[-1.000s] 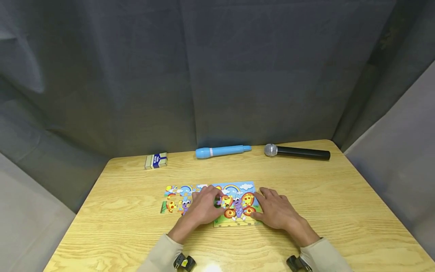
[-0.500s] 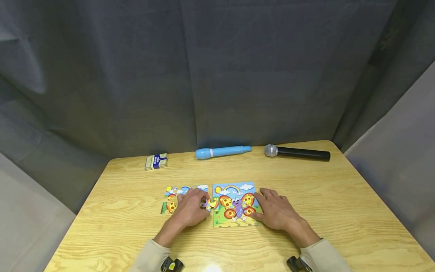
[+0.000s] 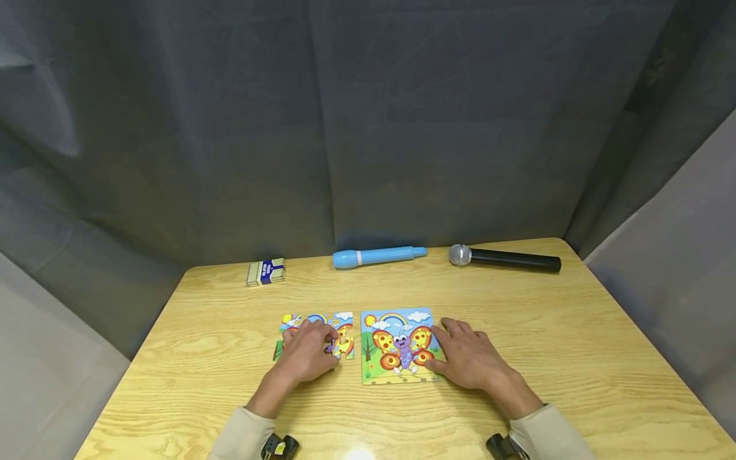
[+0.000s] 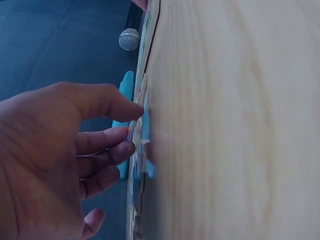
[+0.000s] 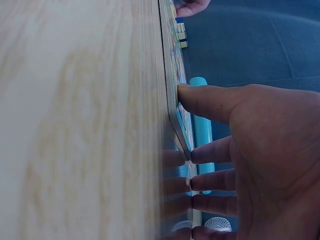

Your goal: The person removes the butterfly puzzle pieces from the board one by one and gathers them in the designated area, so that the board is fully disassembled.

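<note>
My left hand [image 3: 307,351] pinches a puzzle piece [image 3: 343,345] with yellow, red and purple on it, low over the table among other puzzle pieces [image 3: 289,319] laid out together. In the left wrist view its thumb and forefinger are close together at the edge of the flat pieces, and the other fingers curl loosely. The hand hides some of the pieces. To the right lies a picture board [image 3: 397,345] showing a butterfly, sun and rainbow. My right hand [image 3: 468,354] rests at its right edge, thumb on the board and fingers spread on the table.
A blue microphone-shaped stick [image 3: 379,257] and a black microphone [image 3: 506,258] with a silver head lie along the back of the wooden table [image 3: 575,358]. A small striped box [image 3: 266,272] sits at back left. Dark cloth hangs behind.
My left hand has moved left with the puzzle piece, from over the picture board to the group of pieces. The board's left side is uncovered now. My right hand has stayed put.
</note>
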{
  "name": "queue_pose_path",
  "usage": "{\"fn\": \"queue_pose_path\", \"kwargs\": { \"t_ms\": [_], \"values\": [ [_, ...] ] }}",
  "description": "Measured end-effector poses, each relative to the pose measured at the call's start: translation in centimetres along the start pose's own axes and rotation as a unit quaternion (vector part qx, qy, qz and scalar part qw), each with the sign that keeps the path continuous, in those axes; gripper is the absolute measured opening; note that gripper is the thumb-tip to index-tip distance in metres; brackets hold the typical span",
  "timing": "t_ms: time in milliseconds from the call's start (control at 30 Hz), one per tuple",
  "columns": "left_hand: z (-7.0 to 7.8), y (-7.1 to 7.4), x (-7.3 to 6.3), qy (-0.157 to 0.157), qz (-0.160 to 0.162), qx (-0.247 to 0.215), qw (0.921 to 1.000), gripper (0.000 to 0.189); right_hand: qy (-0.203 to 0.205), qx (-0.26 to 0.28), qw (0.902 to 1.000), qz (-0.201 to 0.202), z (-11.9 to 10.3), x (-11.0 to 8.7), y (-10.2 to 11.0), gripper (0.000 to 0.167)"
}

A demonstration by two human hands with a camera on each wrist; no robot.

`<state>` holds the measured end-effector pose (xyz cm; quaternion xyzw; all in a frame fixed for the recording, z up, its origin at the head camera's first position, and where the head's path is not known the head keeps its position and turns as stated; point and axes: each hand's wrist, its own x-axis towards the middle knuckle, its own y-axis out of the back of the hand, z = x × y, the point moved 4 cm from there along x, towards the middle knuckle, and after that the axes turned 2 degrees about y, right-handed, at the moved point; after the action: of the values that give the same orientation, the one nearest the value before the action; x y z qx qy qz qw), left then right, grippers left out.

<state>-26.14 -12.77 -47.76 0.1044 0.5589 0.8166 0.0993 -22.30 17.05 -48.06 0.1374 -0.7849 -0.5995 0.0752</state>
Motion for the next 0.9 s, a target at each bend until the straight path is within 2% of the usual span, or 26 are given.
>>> {"fn": "queue_pose_path", "kwargs": {
  "t_ms": [300,467,667,900],
  "values": [
    [-0.3,0.0,-0.1,-0.002,-0.004,0.008,1.0,0.038,0.001,0.001,1.0,0.002,0.0,0.1,-0.1,0.069],
    [0.0,0.0,-0.3,-0.003,-0.006,-0.004,1.0,0.037,0.001,0.0,1.0,0.003,0.0,0.1,-0.1,0.069],
    [1.4,-0.3,-0.4,-0.011,-0.008,-0.023,0.9996,0.035,0.002,0.002,1.0,0.002,-0.1,0.0,0.0,0.068],
    [3.8,-1.1,-0.3,-0.048,-0.012,-0.025,0.9984,0.036,0.001,-0.001,1.0,-0.003,-0.1,0.1,0.0,0.07]
  ]
}}
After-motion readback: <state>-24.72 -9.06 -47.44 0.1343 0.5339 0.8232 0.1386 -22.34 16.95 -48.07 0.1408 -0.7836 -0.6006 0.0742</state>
